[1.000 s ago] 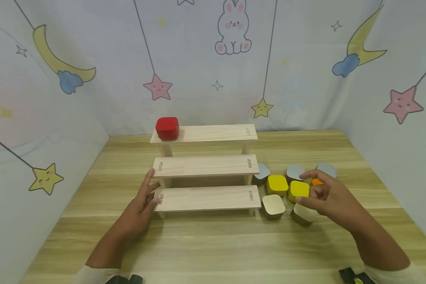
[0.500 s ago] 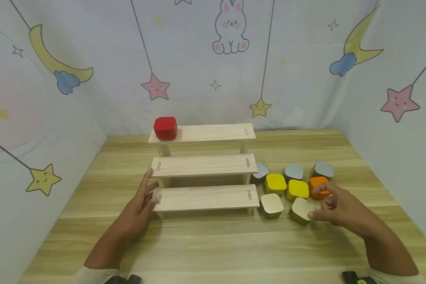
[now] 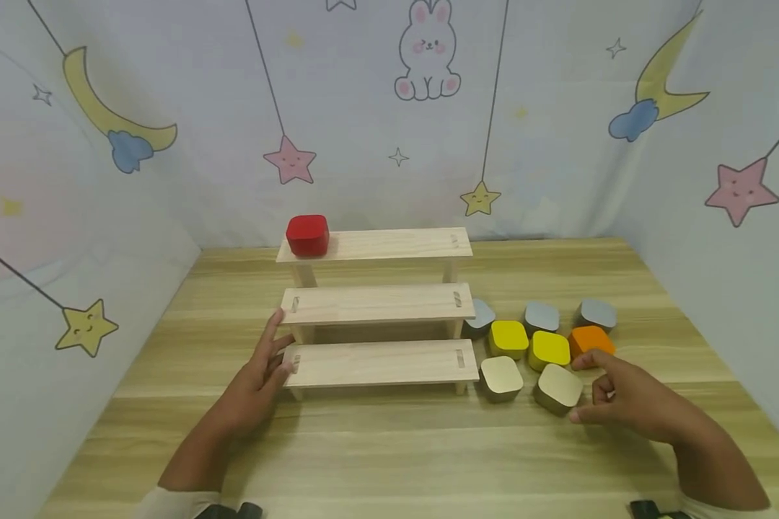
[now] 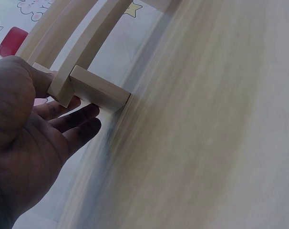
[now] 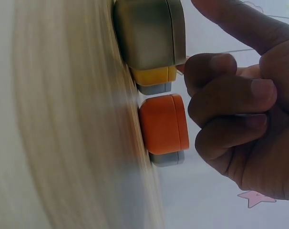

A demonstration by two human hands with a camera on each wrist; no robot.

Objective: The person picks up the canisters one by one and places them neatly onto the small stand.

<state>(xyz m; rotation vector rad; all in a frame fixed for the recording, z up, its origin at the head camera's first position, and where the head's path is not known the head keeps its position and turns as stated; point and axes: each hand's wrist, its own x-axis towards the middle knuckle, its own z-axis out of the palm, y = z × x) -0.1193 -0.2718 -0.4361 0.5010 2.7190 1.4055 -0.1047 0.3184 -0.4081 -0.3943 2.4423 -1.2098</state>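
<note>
A three-tier wooden shelf stand (image 3: 379,364) is on the table with a red rounded block (image 3: 308,236) on its top tier, left end. My left hand (image 3: 254,382) holds the stand's left side, thumb on the lowest board's end and fingers reaching below it in the left wrist view. Low beside a cream rounded block (image 3: 559,388) is my right hand (image 3: 632,396). Its thumb and index finger are spread at the block's right corners, while the other fingers (image 5: 230,95) curl inward. An orange block (image 3: 592,342) lies just beyond the index fingertip.
Two yellow blocks (image 3: 509,339), another cream block (image 3: 501,378) and several grey blocks (image 3: 598,314) are grouped right of the stand. A printed cloth backdrop (image 3: 363,108) with stars and moons surrounds the wood-patterned table (image 3: 389,454).
My right hand has drawn back from over the yellow, orange and cream blocks, moving right and nearer to me, beside the cream block. The left hand stays on the stand.
</note>
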